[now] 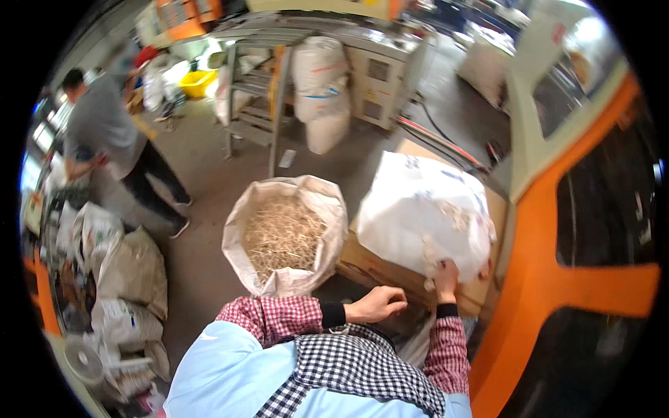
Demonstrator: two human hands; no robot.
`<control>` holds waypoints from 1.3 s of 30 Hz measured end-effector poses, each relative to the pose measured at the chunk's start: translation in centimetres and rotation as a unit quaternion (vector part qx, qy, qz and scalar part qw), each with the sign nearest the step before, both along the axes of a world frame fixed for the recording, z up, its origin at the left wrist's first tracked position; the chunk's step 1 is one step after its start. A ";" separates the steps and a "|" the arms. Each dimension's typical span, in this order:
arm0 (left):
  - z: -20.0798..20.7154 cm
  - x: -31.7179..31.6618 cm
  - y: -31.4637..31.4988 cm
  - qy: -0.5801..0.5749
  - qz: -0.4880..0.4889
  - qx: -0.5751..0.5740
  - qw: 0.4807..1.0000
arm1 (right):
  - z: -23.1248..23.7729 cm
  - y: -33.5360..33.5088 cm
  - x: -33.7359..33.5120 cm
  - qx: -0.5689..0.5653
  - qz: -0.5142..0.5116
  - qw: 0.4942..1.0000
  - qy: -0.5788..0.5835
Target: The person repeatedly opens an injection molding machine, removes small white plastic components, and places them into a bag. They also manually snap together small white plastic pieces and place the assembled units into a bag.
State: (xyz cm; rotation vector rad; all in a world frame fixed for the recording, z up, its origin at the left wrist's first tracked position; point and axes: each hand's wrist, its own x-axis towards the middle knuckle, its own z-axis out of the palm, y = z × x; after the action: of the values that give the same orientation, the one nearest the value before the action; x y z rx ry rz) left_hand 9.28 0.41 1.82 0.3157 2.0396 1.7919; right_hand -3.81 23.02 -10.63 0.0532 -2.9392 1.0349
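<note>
My right hand (pixel 447 279) is at the near edge of a white plastic bag (pixel 397 188), its fingers closed. A strip of small pale pieces (pixel 429 258) runs along the plastic beside its fingertips; whether they are gripped cannot be made out. More pale pieces (pixel 456 214) lie on the bag farther back. The bag rests on a brown cardboard box (pixel 387 263). Left of the right hand, my left hand (pixel 376 304) hovers before the box with its fingers bent together; anything inside is hidden. A woven sack (pixel 237 261), its top rolled wide, holds thin straw-coloured strips (pixel 282 233).
An orange machine frame (pixel 543 244) stands close on my right. Ahead are a step ladder (pixel 254 129), tall white sacks (pixel 320 83) and a machine cabinet (pixel 376 87). Filled sacks (pixel 132 279) and a fan (pixel 83 359) line the left. Another person (pixel 115 139) walks at the left.
</note>
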 end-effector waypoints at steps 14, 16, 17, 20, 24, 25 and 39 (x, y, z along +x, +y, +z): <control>-0.2 -3.0 -6.6 -0.097 -0.020 0.224 0.970 | 14.0 -12.4 6.6 -0.674 0.012 0.724 -0.146; -0.7 -3.1 -7.1 -0.094 -0.038 0.245 0.964 | 14.2 -14.1 6.7 -0.694 0.032 0.687 -0.213; 0.3 -2.4 -7.3 -0.083 0.009 0.257 0.963 | 13.6 -14.4 6.4 -0.667 0.061 0.706 -0.228; 0.9 -1.0 -8.2 -0.100 0.093 0.303 0.943 | 14.3 -15.5 5.9 -0.601 0.113 0.735 -0.293; 1.9 0.6 -7.9 -0.079 0.298 0.296 0.904 | 15.3 -15.3 6.7 -0.465 0.241 0.803 -0.284; 1.7 1.0 -7.8 -0.073 0.321 0.284 0.900 | 15.4 -14.3 6.5 -0.385 0.363 0.805 -0.268; 0.7 3.7 -6.0 0.034 0.459 0.191 0.867 | 11.7 -13.4 4.5 -0.246 0.470 0.805 -0.265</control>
State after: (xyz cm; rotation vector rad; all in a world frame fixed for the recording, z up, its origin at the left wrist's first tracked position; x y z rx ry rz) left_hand 12.98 -5.55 2.49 -0.6229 2.0066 2.7655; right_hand 0.66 9.65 1.06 1.5702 -2.8874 2.1854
